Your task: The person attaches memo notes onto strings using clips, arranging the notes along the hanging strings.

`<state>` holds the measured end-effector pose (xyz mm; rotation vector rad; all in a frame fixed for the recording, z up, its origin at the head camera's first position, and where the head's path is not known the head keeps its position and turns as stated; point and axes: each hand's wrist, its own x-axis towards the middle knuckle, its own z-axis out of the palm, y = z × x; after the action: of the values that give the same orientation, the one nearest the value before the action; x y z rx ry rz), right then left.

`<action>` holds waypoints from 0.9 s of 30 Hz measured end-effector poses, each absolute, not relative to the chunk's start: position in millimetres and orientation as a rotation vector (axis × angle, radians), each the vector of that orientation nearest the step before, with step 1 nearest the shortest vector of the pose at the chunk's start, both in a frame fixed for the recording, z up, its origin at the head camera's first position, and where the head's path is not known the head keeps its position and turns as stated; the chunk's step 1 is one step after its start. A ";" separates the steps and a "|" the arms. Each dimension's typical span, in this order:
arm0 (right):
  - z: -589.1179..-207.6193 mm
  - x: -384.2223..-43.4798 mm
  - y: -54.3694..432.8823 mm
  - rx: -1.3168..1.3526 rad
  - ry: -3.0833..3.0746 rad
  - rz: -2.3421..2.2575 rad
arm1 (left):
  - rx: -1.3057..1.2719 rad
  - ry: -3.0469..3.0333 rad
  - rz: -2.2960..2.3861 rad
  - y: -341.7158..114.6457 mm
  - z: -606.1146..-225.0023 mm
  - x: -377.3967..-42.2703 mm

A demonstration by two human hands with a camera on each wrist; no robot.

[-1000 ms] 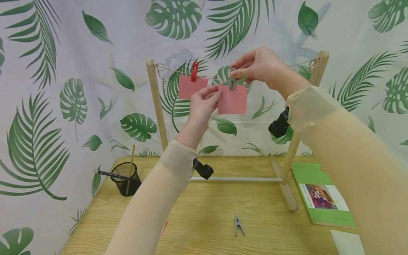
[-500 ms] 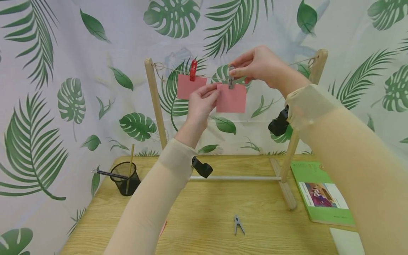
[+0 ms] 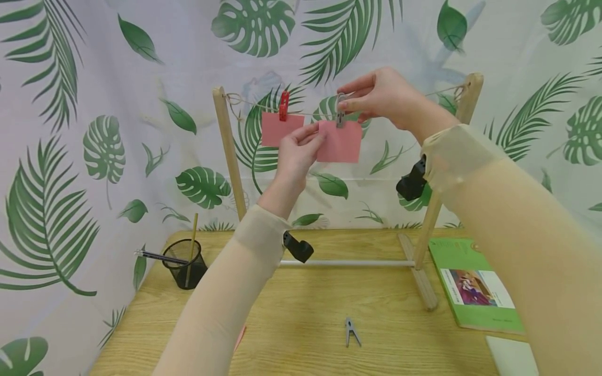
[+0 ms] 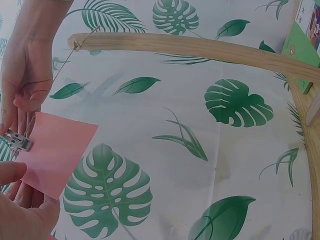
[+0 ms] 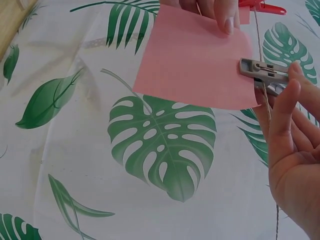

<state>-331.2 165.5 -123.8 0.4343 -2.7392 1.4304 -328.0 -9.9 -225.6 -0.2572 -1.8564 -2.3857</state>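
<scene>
My left hand [image 3: 299, 151] pinches the left edge of a pink paper square [image 3: 340, 142] between thumb and fingers. Above it, my right hand [image 3: 386, 99] grips the handles of a grey clothespin [image 3: 340, 110] with thumb and fingertips. In the right wrist view the clothespin's jaws lie over the paper's top edge, right at the string [image 5: 259, 37]. To the left, a second pink paper [image 3: 280, 129] hangs from the string under a red clothespin [image 3: 284, 106]; my left fingers overlap its lower corner in the head view.
A wooden frame [image 3: 229, 151] carries the string between its posts. On the table [image 3: 301, 308] lie another grey clothespin [image 3: 350, 332], a green book [image 3: 479, 292] and a white pad [image 3: 510, 355]. A black mesh pen cup [image 3: 185, 266] stands left. Pink paper [image 3: 241, 337] shows beside my left sleeve.
The held pink paper and the grey clothespin have shifted slightly up, and the paper tilts a little. Both hands keep their grip in nearly the same place.
</scene>
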 end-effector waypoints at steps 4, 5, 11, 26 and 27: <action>-124.3 -331.0 165.7 0.430 -2.745 1.427 | -0.248 -1.875 -2.389 -9.3 -227.2 -328.3; -124.4 -331.1 165.6 0.430 -2.751 1.416 | -0.252 -1.873 -2.394 -9.3 -227.7 -328.6; -123.7 -333.3 164.4 0.444 -2.791 1.346 | -0.272 -1.871 -2.407 -9.7 -230.2 -330.9; -121.9 -333.5 166.0 0.455 -2.766 1.432 | -0.278 -1.863 -2.417 -9.4 -234.1 -333.5; -121.9 -333.6 166.4 0.459 -2.764 1.431 | -0.277 -1.864 -2.418 -9.6 -234.1 -333.4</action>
<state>-333.6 166.4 -121.9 0.4589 -2.7642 1.4308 -333.4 -9.6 -234.1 -0.2772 -1.8638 -2.4184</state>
